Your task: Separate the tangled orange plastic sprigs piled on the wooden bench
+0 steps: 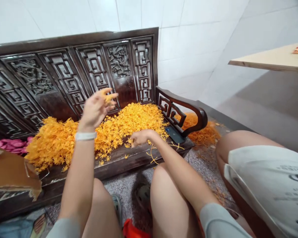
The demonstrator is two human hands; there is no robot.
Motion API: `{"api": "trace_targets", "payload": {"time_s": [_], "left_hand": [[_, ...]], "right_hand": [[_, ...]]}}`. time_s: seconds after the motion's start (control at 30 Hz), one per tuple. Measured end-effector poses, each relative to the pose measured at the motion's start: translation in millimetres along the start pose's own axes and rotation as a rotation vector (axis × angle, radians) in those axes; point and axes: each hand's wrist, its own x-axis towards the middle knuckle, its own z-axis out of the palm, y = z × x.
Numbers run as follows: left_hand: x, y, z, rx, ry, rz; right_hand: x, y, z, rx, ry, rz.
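in the head view, your left hand [97,107] is raised above the yellow pile [139,115], its fingers spread around a small blurred yellow piece [108,98], though you cannot tell whether they pinch it. your right hand [142,137], well apart from the left, is low with curled fingers beside loose yellow bits [128,142] near the desk's front edge [114,166], and its grip is hidden. the pile lies along the desk against the carved back [120,61], probably so both hands reach it easily, with the phone [175,135] tucked by the armrest [201,119], likely for safekeeping.
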Motion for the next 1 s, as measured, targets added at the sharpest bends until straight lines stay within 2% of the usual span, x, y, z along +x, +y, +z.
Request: {"api": "trace_targets", "payload": {"time_s": [0.13,0.23,0.3,0.4,0.47,0.5,0.6,0.7,0.9,1.0], "left_hand": [[1,-13,32.0,0.25,-0.121,0.0],[-20,-37,49.0,0.37,-0.178,-0.036],[-40,-51,55.9,0.197,-0.133,-0.167],[-67,-57,67.0,-0.205,-0.119,-0.375],[-75,-51,77.0,-0.378,-0.166,-0.346],[-75,-48,81.9,-0.445,-0.173,-0.301],[-68,-41,89.3,-0.555,-0.055,-0.178],[-60,-45,81.1,-0.482,0.087,-0.086],[-49,-65,50.2,-0.481,0.158,-0.159],[-46,-71,40.1,-0.38,0.161,-0.161]], "right_hand": [[-3,2,4,-0.004,0.006,0.047],[-5,1,3,0.077,0.079,0.001],[-2,0,1,0.163,0.22,-0.035],[10,-4,-2,0.261,0.59,-0.114],[21,-8,-3,0.283,0.77,-0.208],[27,-11,-3,0.277,0.813,-0.259],[41,-17,-3,0.285,0.836,-0.351],[53,-21,0,0.358,0.767,-0.321],[77,-34,8,0.711,0.71,-0.364],[85,-44,7,0.85,0.721,-0.375]]}}
